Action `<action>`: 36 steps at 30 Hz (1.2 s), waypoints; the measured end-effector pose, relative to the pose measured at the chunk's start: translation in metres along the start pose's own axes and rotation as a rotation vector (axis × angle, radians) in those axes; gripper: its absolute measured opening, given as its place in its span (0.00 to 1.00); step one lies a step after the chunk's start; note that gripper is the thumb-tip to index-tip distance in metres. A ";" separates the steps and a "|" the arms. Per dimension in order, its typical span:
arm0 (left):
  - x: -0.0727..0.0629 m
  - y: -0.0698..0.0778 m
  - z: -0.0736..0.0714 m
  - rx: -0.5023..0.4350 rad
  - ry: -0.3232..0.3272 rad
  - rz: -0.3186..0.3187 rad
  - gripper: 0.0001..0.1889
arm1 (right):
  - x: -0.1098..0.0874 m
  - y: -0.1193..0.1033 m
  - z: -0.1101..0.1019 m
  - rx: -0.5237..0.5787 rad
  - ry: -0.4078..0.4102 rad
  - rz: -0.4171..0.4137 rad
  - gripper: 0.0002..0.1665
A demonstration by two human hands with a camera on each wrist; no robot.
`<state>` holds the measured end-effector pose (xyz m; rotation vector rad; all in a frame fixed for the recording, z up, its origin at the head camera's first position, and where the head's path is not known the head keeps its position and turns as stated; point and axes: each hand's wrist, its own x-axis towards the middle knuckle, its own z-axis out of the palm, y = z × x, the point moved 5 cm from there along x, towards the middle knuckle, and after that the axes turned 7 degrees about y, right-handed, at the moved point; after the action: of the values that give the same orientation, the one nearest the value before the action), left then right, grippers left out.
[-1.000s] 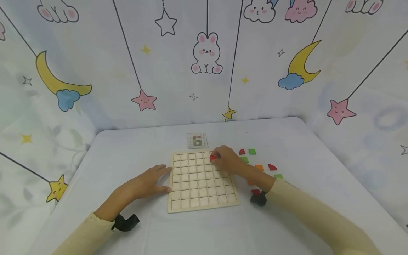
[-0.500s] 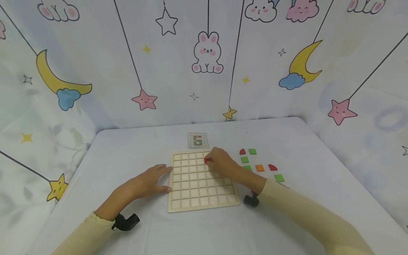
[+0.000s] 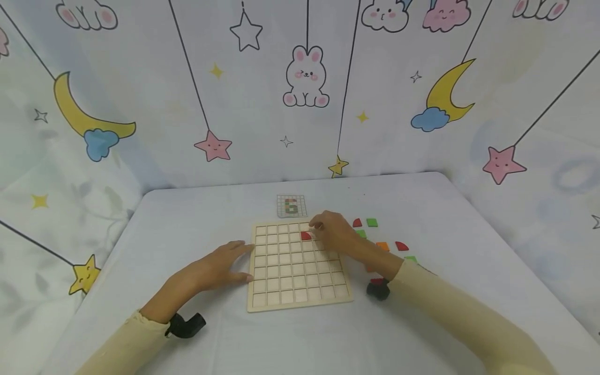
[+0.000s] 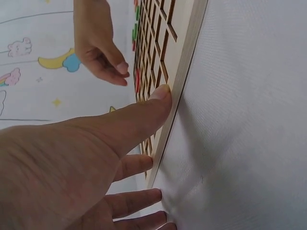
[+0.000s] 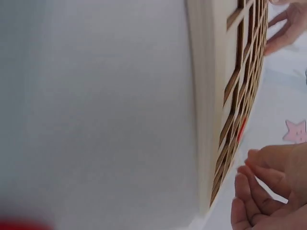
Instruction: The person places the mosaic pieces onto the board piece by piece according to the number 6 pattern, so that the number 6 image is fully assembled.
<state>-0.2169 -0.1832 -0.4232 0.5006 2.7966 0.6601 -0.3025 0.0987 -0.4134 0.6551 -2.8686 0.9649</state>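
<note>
A wooden grid board point(image 3: 300, 307) lies flat on the white table. One red quarter-circle tile point(image 3: 306, 236) sits in a cell near the board's far side. Just right of that tile and above the board is my right hand point(image 3: 335, 232), its fingers loosely bent with nothing between them; the left wrist view shows it apart from the red tile point(image 4: 137, 80). My left hand point(image 3: 220, 268) rests at the board's left edge. Its thumb point(image 4: 162, 92) touches the rim, and the other fingers stretch out along the side.
Behind the board lies a small card point(image 3: 291, 206) with a coloured figure on a grid. Loose tiles are scattered to the right: red quarter-circles point(image 3: 401, 246), green squares point(image 3: 372, 222) and orange ones point(image 3: 382, 246). My right forearm partly hides several. A patterned cloth point(image 3: 262, 94) hangs behind the table.
My right hand carried the red tile leftward, let it go in a board cell, and drew back slightly to the right. The left hand stayed at the board's edge.
</note>
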 end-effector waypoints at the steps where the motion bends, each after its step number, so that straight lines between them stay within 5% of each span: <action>1: 0.000 0.000 0.000 0.000 -0.001 0.002 0.42 | -0.001 0.006 -0.004 0.008 0.013 0.011 0.12; 9: 0.000 0.002 -0.001 -0.002 -0.002 0.003 0.42 | -0.015 0.056 -0.052 0.032 0.065 0.063 0.21; 16: 0.000 0.003 -0.001 0.004 -0.004 0.001 0.42 | -0.026 0.110 -0.089 0.040 0.038 0.242 0.27; 25: 0.000 0.003 -0.001 0.016 -0.010 -0.003 0.43 | -0.036 0.145 -0.085 0.058 -0.078 0.349 0.29; 36: -0.002 0.003 -0.001 0.000 -0.008 -0.010 0.42 | -0.032 0.147 -0.082 -0.017 -0.059 0.257 0.21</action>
<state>-0.2147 -0.1820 -0.4205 0.4883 2.7894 0.6552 -0.3403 0.2637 -0.4363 0.3224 -3.0647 0.9611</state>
